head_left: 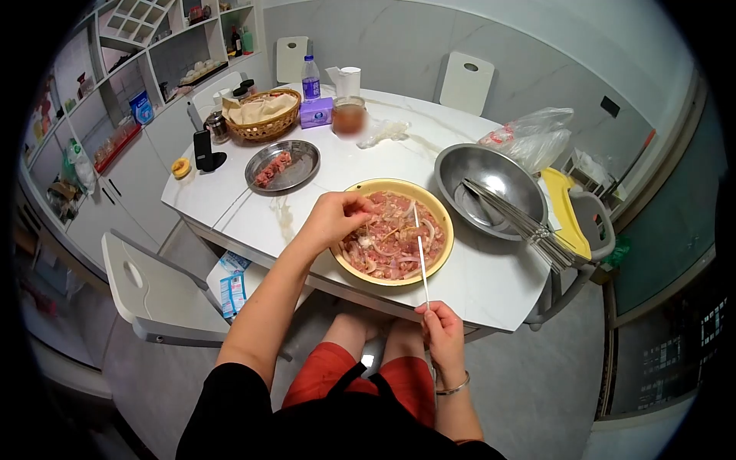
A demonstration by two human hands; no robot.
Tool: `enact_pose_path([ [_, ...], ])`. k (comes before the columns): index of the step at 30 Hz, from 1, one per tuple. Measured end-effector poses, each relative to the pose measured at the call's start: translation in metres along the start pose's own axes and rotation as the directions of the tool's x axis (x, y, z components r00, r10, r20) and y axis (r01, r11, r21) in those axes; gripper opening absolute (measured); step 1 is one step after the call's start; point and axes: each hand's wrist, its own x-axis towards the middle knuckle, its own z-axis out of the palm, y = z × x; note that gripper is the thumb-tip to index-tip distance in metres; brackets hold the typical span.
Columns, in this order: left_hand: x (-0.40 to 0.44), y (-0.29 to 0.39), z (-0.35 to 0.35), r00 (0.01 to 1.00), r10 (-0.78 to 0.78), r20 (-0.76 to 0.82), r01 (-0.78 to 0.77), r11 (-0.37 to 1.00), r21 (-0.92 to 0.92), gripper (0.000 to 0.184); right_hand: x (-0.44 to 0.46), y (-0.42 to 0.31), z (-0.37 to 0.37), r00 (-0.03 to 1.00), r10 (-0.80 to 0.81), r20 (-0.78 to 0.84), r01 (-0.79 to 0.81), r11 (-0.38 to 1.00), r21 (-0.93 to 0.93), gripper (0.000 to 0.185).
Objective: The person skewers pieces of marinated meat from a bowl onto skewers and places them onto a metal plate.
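Observation:
A yellow-rimmed bowl near the table's front edge holds raw sliced meat mixed with onion strips. My left hand reaches over the bowl's left rim, its fingers curled together at the meat; what they pinch is hidden. In my right hand, below the table edge, a flat metal skewer is gripped by its lower end. Its upper part points away from me over the bowl's right side, with no meat plainly visible on it. Left of the bowl, a round steel plate carries threaded meat, with thin skewer ends sticking out over its rim.
A large steel basin at right has a bundle of metal skewers across it. Behind stand a plastic bag, a jar, a tissue pack, a bottle and a wicker basket. A chair stands at left.

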Motion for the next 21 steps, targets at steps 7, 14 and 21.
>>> enact_pose_path([
  [7, -0.002, 0.010, 0.011, 0.956, 0.099, 0.276, -0.195, 0.918, 0.346, 0.013, -0.005, 0.002, -0.006, 0.999, 0.033, 0.005, -0.033, 0.999, 0.020, 0.014],
  [14, 0.011, 0.019, 0.035, 0.915, -0.018, 0.402, -0.225, 0.805, 0.549, 0.022, -0.006, -0.003, -0.009, 1.000, 0.028, -0.006, -0.027, 0.998, 0.050, 0.013],
  [21, 0.020, 0.022, 0.065, 0.887, 0.177, 0.427, -0.412, 0.722, 0.556, 0.017, -0.005, -0.007, -0.009, 0.999, 0.007, -0.041, -0.006, 1.000, 0.029, 0.013],
])
